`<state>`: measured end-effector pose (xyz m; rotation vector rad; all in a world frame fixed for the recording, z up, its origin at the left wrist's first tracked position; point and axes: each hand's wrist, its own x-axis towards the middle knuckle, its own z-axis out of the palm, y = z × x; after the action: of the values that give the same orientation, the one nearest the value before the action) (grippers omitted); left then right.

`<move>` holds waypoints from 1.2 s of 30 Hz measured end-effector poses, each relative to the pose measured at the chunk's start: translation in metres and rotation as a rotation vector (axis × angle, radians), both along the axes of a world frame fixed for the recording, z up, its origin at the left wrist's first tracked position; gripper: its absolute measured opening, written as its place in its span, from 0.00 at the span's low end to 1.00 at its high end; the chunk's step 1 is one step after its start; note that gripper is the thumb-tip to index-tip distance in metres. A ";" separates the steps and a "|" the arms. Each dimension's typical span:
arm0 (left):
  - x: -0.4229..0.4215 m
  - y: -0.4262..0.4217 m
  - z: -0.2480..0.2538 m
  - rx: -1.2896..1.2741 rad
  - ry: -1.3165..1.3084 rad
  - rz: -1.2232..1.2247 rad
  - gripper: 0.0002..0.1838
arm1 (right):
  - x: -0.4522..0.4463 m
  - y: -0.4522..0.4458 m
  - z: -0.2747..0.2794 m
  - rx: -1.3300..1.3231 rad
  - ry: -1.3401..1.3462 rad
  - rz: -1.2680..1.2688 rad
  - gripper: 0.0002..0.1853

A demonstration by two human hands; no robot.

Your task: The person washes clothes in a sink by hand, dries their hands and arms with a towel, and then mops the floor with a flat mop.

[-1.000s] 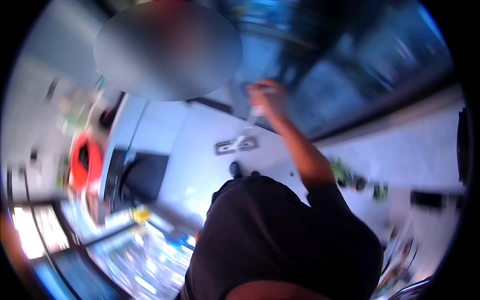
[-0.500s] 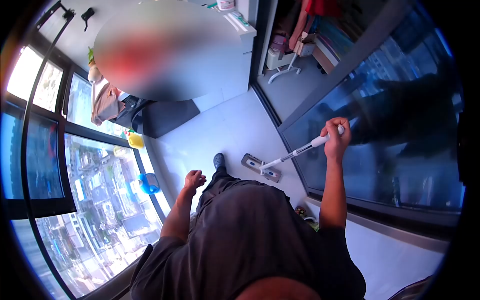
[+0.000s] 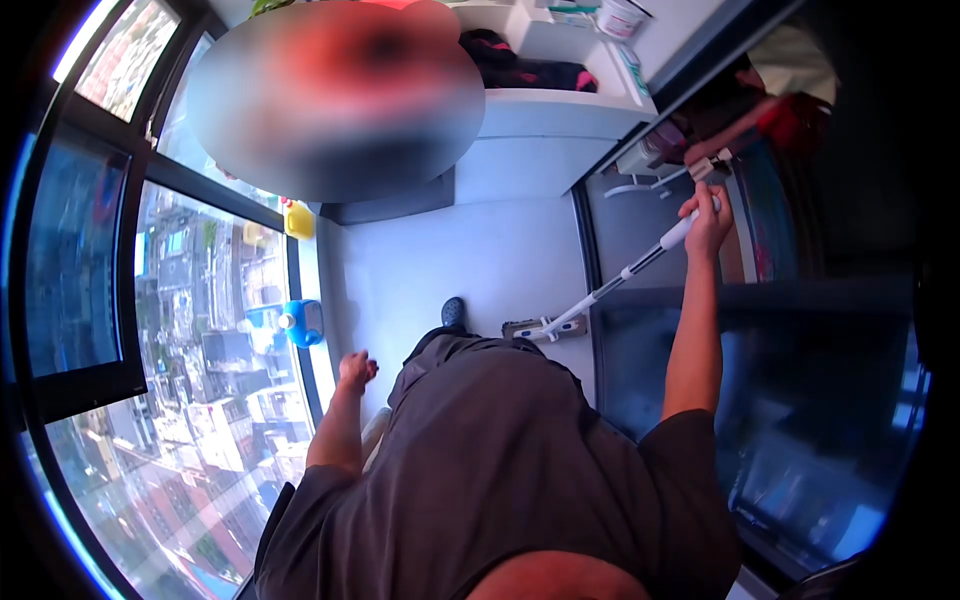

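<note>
My right hand is wrapped round the top of the white handle of a flat mop, held out to the right. The mop slants down to its flat rectangular head, which rests on the pale floor beside the door track. My left hand hangs to the left with loosely curled fingers and nothing visible in it. Nearest to it, on the window ledge, stands a blue jug. One dark shoe shows ahead of my body.
A yellow bottle stands farther along the window ledge. Ahead is a white cabinet with a white tub on top. Tall windows line the left. A dark glass sliding door is at the right. A blurred patch covers the upper left.
My view has turned and moved closer to the cabinet. My right hand, still gripping the mop, now appears farther up and right. The mop head sits nearer the door track.
</note>
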<state>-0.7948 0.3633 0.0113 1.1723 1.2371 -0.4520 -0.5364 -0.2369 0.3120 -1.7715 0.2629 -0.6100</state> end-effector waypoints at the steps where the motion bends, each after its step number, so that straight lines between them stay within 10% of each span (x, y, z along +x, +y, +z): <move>1: 0.021 0.003 0.006 -0.031 -0.042 -0.063 0.09 | 0.021 0.005 -0.001 0.010 -0.003 0.034 0.15; 8: 0.087 -0.028 0.058 0.025 -0.248 -0.005 0.16 | 0.181 0.012 -0.051 -0.069 0.126 0.114 0.14; 24: -0.015 -0.089 0.043 0.042 0.145 0.612 0.14 | 0.362 0.017 -0.165 -0.230 0.298 0.290 0.24; 36: 0.185 0.052 0.078 0.499 -0.200 0.142 0.20 | 0.329 0.031 -0.173 -0.424 0.416 0.078 0.50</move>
<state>-0.6097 0.4154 0.0894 1.4928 1.2831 0.0907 -0.2075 -0.2060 0.1387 -2.3052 0.3650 -0.2426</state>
